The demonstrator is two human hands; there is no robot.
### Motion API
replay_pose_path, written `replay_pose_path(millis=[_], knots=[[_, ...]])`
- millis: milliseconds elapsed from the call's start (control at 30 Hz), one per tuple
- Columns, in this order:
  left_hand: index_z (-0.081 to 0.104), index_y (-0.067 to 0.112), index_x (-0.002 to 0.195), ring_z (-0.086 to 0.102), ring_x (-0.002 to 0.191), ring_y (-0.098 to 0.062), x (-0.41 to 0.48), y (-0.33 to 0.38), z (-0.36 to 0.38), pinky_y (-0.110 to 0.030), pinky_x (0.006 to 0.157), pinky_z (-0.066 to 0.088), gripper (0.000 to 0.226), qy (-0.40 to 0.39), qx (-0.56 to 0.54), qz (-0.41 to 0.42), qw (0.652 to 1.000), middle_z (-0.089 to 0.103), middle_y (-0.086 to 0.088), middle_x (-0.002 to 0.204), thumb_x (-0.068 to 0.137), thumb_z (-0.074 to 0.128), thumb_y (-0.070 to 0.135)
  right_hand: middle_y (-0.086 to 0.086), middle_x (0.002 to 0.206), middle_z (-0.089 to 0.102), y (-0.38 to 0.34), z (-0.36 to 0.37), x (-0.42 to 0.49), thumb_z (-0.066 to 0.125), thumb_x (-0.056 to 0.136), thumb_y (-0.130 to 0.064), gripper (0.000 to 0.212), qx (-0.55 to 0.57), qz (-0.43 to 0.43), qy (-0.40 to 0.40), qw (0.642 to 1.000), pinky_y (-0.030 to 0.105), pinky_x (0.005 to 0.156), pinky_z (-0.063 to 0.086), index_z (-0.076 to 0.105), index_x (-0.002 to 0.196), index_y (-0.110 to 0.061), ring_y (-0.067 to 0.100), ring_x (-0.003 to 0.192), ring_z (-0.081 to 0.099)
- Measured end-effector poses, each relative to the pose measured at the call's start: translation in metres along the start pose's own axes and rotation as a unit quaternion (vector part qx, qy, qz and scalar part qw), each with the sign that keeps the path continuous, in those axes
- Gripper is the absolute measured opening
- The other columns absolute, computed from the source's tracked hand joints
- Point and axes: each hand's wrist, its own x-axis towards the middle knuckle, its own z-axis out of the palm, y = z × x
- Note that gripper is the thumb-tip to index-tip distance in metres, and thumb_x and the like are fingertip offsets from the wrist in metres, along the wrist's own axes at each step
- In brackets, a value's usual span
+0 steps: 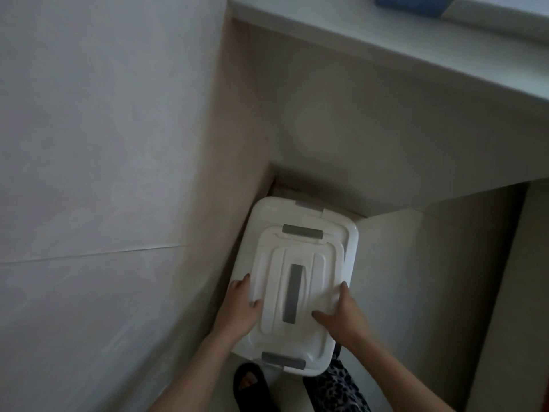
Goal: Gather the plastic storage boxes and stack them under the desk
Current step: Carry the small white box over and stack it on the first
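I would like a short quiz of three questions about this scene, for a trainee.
1. True or false: the small white plastic storage box sits on top of a larger white plastic box.
2. What colour is the long handle on the top lid?
3. Which hands touch the top box? A) left hand only B) right hand only C) both

Key: 1 true; 2 grey; 3 C

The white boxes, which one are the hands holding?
The smaller top box, with the grey handle down its lid; the left hand and right hand grip its sides. The bigger box sits underneath.
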Motion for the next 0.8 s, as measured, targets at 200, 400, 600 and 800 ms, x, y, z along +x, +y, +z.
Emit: replay_pose_path(millis=[200,400,600,800], knots=[[0.020,0.017,0.155,0.043,0.134,-0.022,0.013,-0.001,0.002,-0.028,0.109,0.036,0.070,0.003,0.001,0.000,1.000,0.032,-0.008,0.151,0.095,0.053,0.027,0.012,0.157,0.027,-0.003,0.006,0.010,0.071,0.085,-0.041,0.112,0.004,0.013,-0.023,1.000,0.039,0.104,0.042,-0.013,0.154,-0.013,0.033,0.138,0.041],[0.015,0.015,0.156,0.038,0.138,-0.022,0.023,-0.002,0.009,-0.027,0.108,0.033,0.075,-0.008,0.030,-0.004,0.999,0.030,-0.007,0.153,0.093,0.055,0.029,0.013,0.158,0.026,-0.003,0.007,0.018,0.070,0.085,-0.042,0.114,-0.013,0.024,-0.035,0.999,0.039,0.103,0.043,-0.016,0.153,-0.012,0.033,0.136,0.042],[0.008,0.012,0.156,0.032,0.143,-0.022,0.030,-0.004,0.014,-0.024,0.108,0.030,0.080,-0.004,0.035,-0.013,0.999,0.020,-0.007,0.159,0.094,0.054,0.030,0.012,0.157,0.026,-0.003,0.009,0.023,0.069,0.085,-0.042,0.114,-0.038,0.010,-0.029,0.999,0.037,0.096,0.047,-0.017,0.153,-0.011,0.032,0.131,0.048],[-0.004,0.015,0.156,0.021,0.149,-0.024,0.025,-0.001,0.014,-0.031,0.114,0.027,0.084,-0.022,0.030,-0.028,0.999,0.010,-0.007,0.163,0.096,0.052,0.032,0.010,0.158,0.025,-0.004,0.007,0.021,0.072,0.086,-0.032,0.113,-0.024,0.014,-0.034,0.999,0.037,0.099,0.049,-0.017,0.154,-0.013,0.030,0.134,0.045]])
